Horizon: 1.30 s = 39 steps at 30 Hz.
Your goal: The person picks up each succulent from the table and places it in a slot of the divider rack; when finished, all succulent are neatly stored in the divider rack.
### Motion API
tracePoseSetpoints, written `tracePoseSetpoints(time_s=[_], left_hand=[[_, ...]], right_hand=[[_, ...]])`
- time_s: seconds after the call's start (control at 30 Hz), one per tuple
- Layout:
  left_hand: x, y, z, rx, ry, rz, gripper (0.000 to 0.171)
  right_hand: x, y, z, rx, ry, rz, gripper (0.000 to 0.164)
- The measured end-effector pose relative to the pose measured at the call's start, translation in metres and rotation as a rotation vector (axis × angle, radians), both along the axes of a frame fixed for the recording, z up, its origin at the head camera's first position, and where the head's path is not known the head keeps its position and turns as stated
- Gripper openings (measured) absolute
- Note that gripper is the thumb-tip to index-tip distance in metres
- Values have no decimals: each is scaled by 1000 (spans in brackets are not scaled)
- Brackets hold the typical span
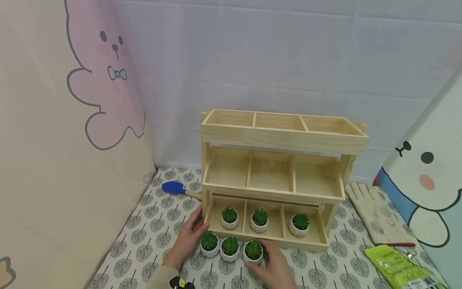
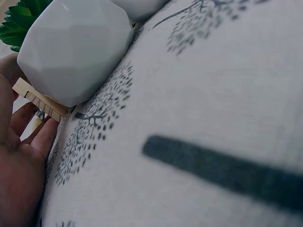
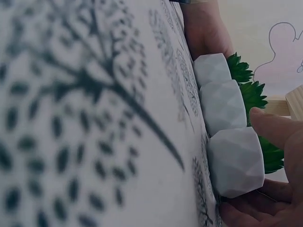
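Observation:
Three small succulents in white faceted pots stand in a row before a wooden shelf rack (image 1: 274,192). Around the right-hand potted succulent (image 1: 253,251), my right hand (image 1: 272,265) has its thumb on the near side and its fingers on the far side; in the right wrist view the thumb (image 3: 272,125) lies at the rim. My left hand (image 1: 189,239) is at the rack's lower left corner, thumb toward the front board and fingers along the side. Close beside it stands the left potted succulent (image 1: 209,244). The middle potted succulent (image 1: 229,247) is between the two.
Three more potted succulents, one of them at the right (image 1: 299,224), sit in separate bottom compartments. Behind the rack's left side lies a blue trowel (image 1: 174,187). To the right are white gloves (image 1: 377,214) and a green packet (image 1: 400,267) on the tree-patterned cloth (image 1: 144,241).

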State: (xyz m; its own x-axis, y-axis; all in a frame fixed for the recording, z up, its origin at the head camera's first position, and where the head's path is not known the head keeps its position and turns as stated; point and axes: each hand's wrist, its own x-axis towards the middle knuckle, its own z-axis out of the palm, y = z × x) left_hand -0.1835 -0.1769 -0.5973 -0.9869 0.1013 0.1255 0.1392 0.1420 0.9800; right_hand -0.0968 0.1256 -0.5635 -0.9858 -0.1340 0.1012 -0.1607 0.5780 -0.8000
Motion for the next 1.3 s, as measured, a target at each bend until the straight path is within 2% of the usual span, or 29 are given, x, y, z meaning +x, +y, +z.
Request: tracePoseSetpoints(time_s=[0.43, 0.57, 1.03, 1.3], left_hand=[[-1, 0, 0, 11, -23, -5, 74], [0, 0, 0, 14, -19, -5, 74], [0, 0, 0, 2, -23, 0, 74], [1, 0, 1, 8, -34, 2, 74]], right_hand=[[-1, -8, 0, 64, 17, -46, 71], [-2, -5, -2, 47, 14, -45, 71], [-5, 6, -2, -132, -55, 83, 71], [-7, 11, 1, -153, -125, 111, 71]])
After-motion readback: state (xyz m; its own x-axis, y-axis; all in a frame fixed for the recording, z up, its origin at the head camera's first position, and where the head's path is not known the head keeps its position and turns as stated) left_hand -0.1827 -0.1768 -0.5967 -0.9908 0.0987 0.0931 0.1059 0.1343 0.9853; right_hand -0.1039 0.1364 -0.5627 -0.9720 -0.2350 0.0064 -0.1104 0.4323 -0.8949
